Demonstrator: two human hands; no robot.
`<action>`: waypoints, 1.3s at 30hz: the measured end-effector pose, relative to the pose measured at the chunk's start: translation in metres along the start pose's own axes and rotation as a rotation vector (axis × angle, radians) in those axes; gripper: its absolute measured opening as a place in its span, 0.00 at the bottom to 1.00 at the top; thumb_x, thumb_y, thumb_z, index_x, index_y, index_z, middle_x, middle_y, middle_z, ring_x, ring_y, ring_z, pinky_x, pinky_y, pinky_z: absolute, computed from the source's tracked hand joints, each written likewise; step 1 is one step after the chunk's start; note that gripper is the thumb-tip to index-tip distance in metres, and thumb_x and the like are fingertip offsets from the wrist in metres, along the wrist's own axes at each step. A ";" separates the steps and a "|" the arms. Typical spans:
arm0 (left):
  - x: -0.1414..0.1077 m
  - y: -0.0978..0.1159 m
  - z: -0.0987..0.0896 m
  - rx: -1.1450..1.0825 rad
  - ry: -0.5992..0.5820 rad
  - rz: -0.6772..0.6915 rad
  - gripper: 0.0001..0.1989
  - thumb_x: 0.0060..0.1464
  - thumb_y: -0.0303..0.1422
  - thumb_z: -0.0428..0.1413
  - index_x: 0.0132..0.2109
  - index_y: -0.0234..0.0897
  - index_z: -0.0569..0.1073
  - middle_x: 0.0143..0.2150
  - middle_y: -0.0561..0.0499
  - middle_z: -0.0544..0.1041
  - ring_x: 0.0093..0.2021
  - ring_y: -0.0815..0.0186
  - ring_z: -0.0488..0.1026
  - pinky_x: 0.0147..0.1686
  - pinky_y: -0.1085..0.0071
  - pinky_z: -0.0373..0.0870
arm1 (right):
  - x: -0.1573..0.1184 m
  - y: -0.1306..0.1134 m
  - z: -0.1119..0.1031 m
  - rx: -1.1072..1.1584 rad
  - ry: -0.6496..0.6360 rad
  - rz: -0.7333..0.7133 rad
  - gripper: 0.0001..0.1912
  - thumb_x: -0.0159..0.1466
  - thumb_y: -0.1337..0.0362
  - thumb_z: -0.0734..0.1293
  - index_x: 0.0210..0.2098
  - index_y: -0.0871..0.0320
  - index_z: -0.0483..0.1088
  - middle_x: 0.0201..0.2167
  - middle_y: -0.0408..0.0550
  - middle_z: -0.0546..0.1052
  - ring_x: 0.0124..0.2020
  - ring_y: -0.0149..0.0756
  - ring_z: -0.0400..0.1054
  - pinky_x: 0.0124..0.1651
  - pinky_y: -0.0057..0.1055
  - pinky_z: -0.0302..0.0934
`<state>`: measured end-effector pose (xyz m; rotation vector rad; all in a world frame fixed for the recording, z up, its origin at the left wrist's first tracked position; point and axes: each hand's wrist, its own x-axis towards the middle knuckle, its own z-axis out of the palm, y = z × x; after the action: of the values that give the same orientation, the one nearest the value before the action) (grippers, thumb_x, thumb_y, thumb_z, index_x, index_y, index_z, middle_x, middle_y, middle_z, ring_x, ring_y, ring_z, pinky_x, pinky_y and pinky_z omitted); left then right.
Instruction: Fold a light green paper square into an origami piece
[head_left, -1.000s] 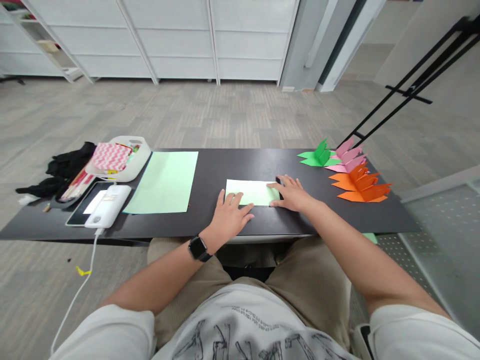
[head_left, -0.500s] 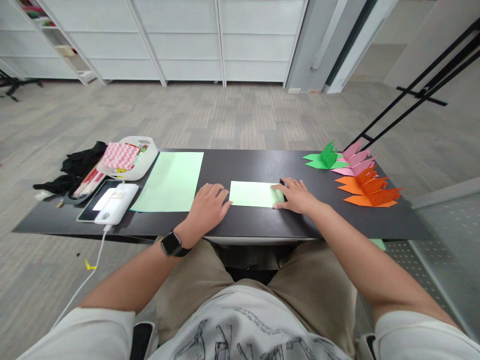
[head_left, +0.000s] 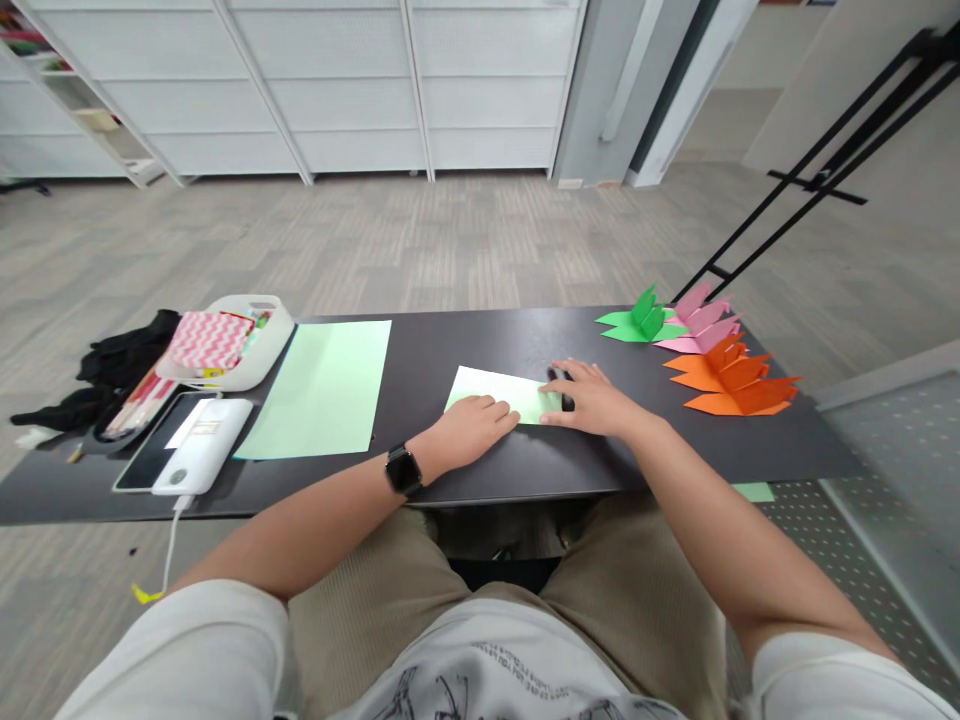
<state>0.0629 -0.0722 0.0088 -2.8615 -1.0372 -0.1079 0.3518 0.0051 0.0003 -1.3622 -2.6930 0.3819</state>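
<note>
A small light green paper rectangle (head_left: 487,382) lies on the dark table (head_left: 442,470) in front of me. My left hand (head_left: 471,432) rests flat over its lower left part, fingers pointing right. At the paper's right end is my right hand (head_left: 589,397), fingers spread, with the fingertips touching the paper's edge. Left of my hands lies a large light green sheet (head_left: 322,390), flat on the table.
Folded paper shapes stand at the right: green (head_left: 646,318), pink (head_left: 705,322) and orange (head_left: 731,378). At the left are a white basket (head_left: 270,345), a tablet (head_left: 142,465), a white power bank (head_left: 202,447) with cable and a black cloth (head_left: 124,355).
My left hand has moved right, from beside the small paper onto it. The small paper has tilted slightly. My right hand remains at its right end. The view has shifted a little.
</note>
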 end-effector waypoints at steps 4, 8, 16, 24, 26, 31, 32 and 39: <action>0.001 -0.014 0.003 0.057 0.025 0.050 0.13 0.75 0.27 0.48 0.58 0.36 0.73 0.47 0.44 0.79 0.43 0.58 0.76 0.45 0.61 0.71 | 0.010 0.011 -0.012 0.104 0.033 -0.045 0.19 0.72 0.44 0.68 0.45 0.47 0.85 0.68 0.54 0.73 0.71 0.62 0.65 0.73 0.70 0.54; -0.001 -0.027 0.007 0.001 0.084 -0.084 0.09 0.72 0.27 0.49 0.48 0.37 0.74 0.48 0.44 0.79 0.42 0.58 0.77 0.43 0.61 0.73 | 0.024 0.028 -0.015 0.253 0.204 -0.083 0.18 0.76 0.55 0.62 0.50 0.51 0.83 0.56 0.55 0.81 0.61 0.51 0.75 0.68 0.55 0.66; -0.017 -0.054 0.010 -0.474 0.376 -0.359 0.09 0.59 0.22 0.55 0.42 0.41 0.69 0.49 0.45 0.80 0.52 0.56 0.77 0.54 0.58 0.74 | 0.032 0.013 0.011 0.328 0.288 -0.245 0.37 0.62 0.72 0.68 0.70 0.47 0.68 0.67 0.54 0.73 0.71 0.51 0.65 0.74 0.58 0.59; -0.019 -0.059 0.005 -0.667 0.323 -0.345 0.07 0.61 0.27 0.57 0.44 0.41 0.69 0.48 0.47 0.78 0.48 0.58 0.78 0.50 0.61 0.76 | 0.039 -0.016 0.017 0.250 0.380 -0.410 0.11 0.72 0.63 0.69 0.50 0.45 0.81 0.51 0.50 0.82 0.59 0.47 0.74 0.66 0.53 0.63; -0.020 -0.059 0.003 -0.646 0.272 -0.324 0.06 0.62 0.26 0.57 0.45 0.41 0.71 0.51 0.46 0.79 0.51 0.58 0.78 0.53 0.61 0.77 | 0.040 -0.013 0.015 0.250 0.335 -0.396 0.11 0.73 0.63 0.68 0.48 0.46 0.82 0.45 0.48 0.84 0.51 0.44 0.76 0.61 0.49 0.65; -0.022 -0.062 0.002 -0.584 0.181 -0.269 0.07 0.68 0.34 0.57 0.45 0.40 0.80 0.55 0.46 0.81 0.56 0.58 0.79 0.64 0.56 0.74 | 0.037 -0.009 0.010 0.251 0.197 -0.369 0.10 0.72 0.59 0.68 0.47 0.46 0.83 0.45 0.48 0.85 0.51 0.45 0.77 0.60 0.47 0.64; -0.022 -0.063 0.003 -0.565 0.176 -0.263 0.10 0.70 0.36 0.56 0.46 0.41 0.82 0.56 0.46 0.81 0.57 0.58 0.79 0.68 0.54 0.70 | 0.036 -0.010 0.009 0.249 0.188 -0.360 0.10 0.72 0.58 0.68 0.47 0.46 0.83 0.46 0.48 0.85 0.53 0.46 0.77 0.61 0.48 0.64; -0.022 -0.065 0.008 -0.503 0.116 -0.293 0.14 0.71 0.39 0.55 0.45 0.43 0.86 0.56 0.45 0.81 0.60 0.55 0.76 0.75 0.42 0.59 | 0.036 -0.020 0.009 0.369 0.198 -0.288 0.10 0.74 0.54 0.67 0.43 0.50 0.79 0.40 0.49 0.84 0.47 0.45 0.77 0.57 0.45 0.67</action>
<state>0.0044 -0.0353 0.0025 -3.0393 -1.5913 -0.6328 0.3132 0.0209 -0.0038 -0.8510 -2.4482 0.6369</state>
